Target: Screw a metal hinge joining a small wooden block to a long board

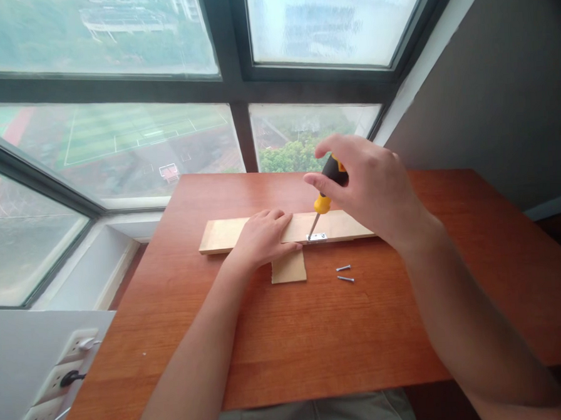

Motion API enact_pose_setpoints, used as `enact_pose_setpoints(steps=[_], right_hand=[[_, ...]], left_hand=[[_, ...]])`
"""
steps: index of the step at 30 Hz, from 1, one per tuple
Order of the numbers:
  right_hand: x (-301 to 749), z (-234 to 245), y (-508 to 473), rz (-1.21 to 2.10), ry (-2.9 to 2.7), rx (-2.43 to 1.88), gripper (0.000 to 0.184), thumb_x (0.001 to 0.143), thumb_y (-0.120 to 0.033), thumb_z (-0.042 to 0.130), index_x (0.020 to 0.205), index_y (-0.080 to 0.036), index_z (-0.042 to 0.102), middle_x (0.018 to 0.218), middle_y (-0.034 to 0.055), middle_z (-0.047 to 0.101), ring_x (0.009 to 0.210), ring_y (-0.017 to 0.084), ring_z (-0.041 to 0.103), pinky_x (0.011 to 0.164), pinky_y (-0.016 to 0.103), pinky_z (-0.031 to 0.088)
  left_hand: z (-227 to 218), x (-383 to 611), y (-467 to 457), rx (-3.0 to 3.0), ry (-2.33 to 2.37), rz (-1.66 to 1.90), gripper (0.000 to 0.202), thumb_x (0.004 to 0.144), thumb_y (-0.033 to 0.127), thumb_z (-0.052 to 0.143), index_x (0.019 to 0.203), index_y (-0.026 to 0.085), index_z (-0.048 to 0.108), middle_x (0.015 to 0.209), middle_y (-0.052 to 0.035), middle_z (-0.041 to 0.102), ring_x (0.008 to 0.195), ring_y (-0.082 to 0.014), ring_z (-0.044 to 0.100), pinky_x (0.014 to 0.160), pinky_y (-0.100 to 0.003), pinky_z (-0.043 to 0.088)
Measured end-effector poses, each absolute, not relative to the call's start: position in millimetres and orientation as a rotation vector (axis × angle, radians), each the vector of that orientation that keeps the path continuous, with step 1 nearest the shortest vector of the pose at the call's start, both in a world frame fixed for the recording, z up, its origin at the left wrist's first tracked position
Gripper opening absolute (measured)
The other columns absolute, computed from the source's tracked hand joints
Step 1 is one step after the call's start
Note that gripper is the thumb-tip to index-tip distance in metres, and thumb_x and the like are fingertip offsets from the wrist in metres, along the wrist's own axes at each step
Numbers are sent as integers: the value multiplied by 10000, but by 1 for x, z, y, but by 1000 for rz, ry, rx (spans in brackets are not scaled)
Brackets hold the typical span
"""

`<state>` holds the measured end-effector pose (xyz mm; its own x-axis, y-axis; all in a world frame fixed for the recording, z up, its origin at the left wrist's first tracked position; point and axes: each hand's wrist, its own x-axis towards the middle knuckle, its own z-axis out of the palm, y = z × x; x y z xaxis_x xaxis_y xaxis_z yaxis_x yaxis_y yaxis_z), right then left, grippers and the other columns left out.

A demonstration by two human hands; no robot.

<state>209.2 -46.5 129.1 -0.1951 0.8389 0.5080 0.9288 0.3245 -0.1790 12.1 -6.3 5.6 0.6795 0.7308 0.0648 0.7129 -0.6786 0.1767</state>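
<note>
A pale wooden board (223,234) lies crosswise on the table. My left hand (265,236) holds it down, fingers over its top and thumb along the near edge. A small metal bracket (317,237) sits at the board's near edge, just right of that thumb. My right hand (370,180) is around the black and yellow handle of a screwdriver (323,203), its thumb and index finger partly apart. The screwdriver slants down, with its tip at the left end of the bracket. Whether a screw is under the tip is too small to tell.
Two loose screws (345,279) lie on the reddish-brown table (315,340) in front of the board. A flat tan piece (289,267) lies partly under the left hand. Windows rise behind the table, and wall sockets (49,382) with plugs are at the lower left.
</note>
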Motion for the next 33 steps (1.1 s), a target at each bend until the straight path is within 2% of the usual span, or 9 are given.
enact_pose_setpoints(steps=[3,8,11,16,20,24,28,31,33], right_hand=[[211,129,-48,-218,-2041,-1589,301,901,-452,591,1088,-217,602,929,60,654,759,214,593,690,369,452],[222,134,-53,281,-2130,-1318,364,898,-201,503,1258,-250,509,1201,63,617,972,200,615,754,336,505],[227,134,-52,429,-2149,-1241,414,891,-157,495,1290,-266,493,1181,44,624,957,182,629,752,321,518],[220,132,-51,100,-2155,-1352,364,880,-199,585,1238,-251,542,1069,36,649,899,189,621,777,340,501],[215,132,-50,-166,-2146,-1537,296,887,-368,629,1155,-248,588,1014,57,658,810,212,606,703,355,469],[214,130,-48,-320,-2086,-1698,377,889,-500,589,1161,-238,590,984,89,664,793,253,603,672,383,448],[219,130,-47,-123,-2132,-1560,319,934,-324,475,1226,-221,555,1142,110,628,912,249,610,745,397,476],[225,134,-47,119,-2186,-1333,357,867,-164,480,1211,-206,561,1260,108,580,1028,228,600,809,368,492],[228,140,-46,274,-2216,-1235,360,835,-135,507,1178,-206,587,1251,91,596,1045,222,607,826,356,500]], left_hand=[[5,12,-6,2749,1188,197,584,850,595,594,1302,228,538,1237,-103,620,1112,-306,579,876,-389,446],[5,12,-5,2753,1190,199,580,854,614,580,1286,229,550,1210,-104,628,1094,-305,584,862,-385,448],[5,12,-5,2755,1188,200,580,851,620,579,1277,227,555,1200,-103,631,1087,-304,586,847,-381,449],[6,12,-5,2762,1191,196,576,845,612,590,1274,230,554,1195,-98,634,1080,-300,588,842,-380,448],[6,12,-5,2768,1185,206,571,842,602,598,1270,226,557,1198,-98,635,1083,-300,588,836,-379,446],[6,12,-5,2766,1186,202,569,841,605,599,1265,228,560,1212,-93,633,1088,-299,589,842,-378,445],[6,12,-5,2751,1199,202,573,838,611,600,1272,240,557,1222,-87,630,1105,-295,583,868,-374,441],[5,12,-5,2750,1195,202,585,835,612,602,1278,232,559,1218,-90,629,1094,-295,583,854,-376,448],[5,12,-5,2753,1189,210,598,833,613,602,1285,223,558,1214,-95,628,1091,-299,583,855,-382,451]])
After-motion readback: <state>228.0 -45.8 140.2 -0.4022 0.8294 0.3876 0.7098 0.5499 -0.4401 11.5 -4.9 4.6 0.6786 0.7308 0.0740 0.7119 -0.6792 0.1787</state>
